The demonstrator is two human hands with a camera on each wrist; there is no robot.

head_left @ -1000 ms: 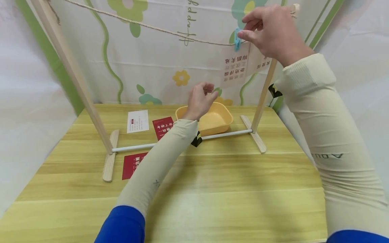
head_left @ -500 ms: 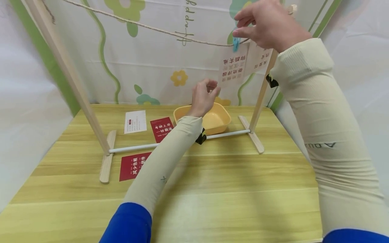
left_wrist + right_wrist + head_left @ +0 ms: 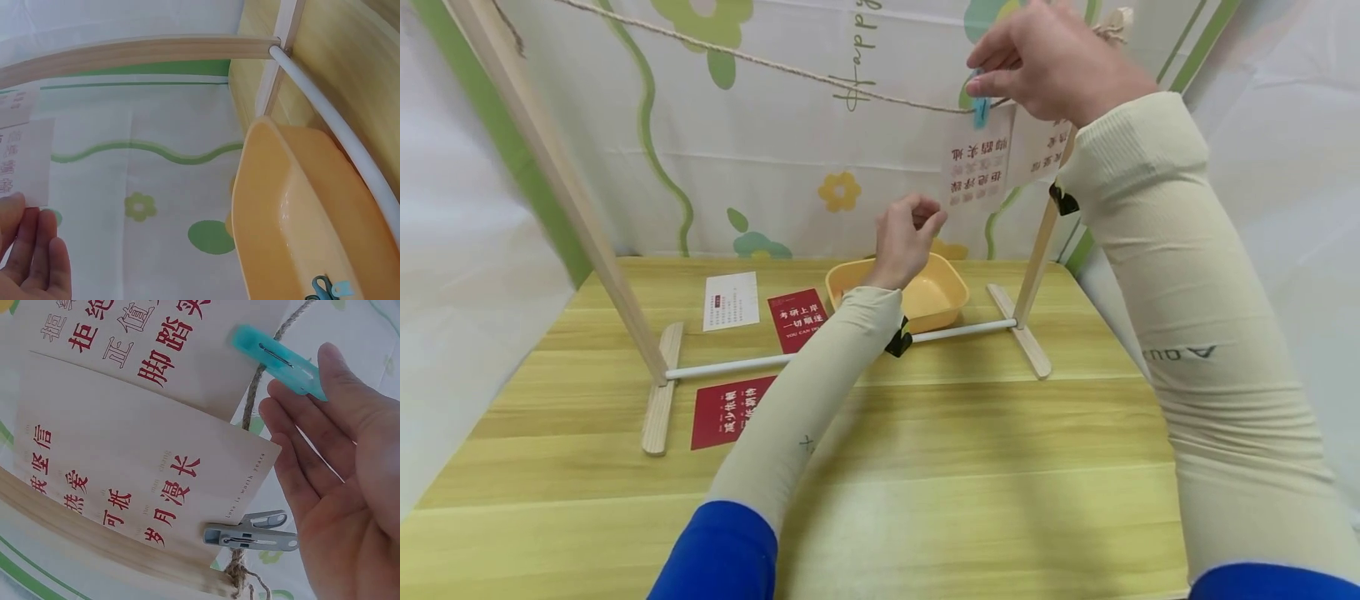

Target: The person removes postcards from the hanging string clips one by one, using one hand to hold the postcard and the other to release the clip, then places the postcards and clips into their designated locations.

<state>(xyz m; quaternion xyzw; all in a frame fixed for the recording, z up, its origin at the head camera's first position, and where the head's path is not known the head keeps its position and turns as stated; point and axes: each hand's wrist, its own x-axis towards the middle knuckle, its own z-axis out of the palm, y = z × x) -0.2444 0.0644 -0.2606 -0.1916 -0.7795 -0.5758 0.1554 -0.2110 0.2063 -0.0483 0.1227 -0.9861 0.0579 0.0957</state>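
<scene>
"Near the right end of the slack brown twine [image 3: 252, 399], what could have gone wrong for the white rectangular paper card with red characters [image 3: 156, 344]?"

"It hung under the nose of a translucent turquoise plastic clothespin [image 3: 281, 362]; a shallow bite, in our judgement, could have let it slip towards the yellow wood-grained worktop [image 3: 962, 467]."

"And what had hold of them?"

"The right hand [image 3: 1067, 67] pinched the clothespin's tail between thumb and fingers. The left hand [image 3: 904, 242], loosely curled, was at the card's lower corner; whether it gripped the paper could not be told."
</scene>
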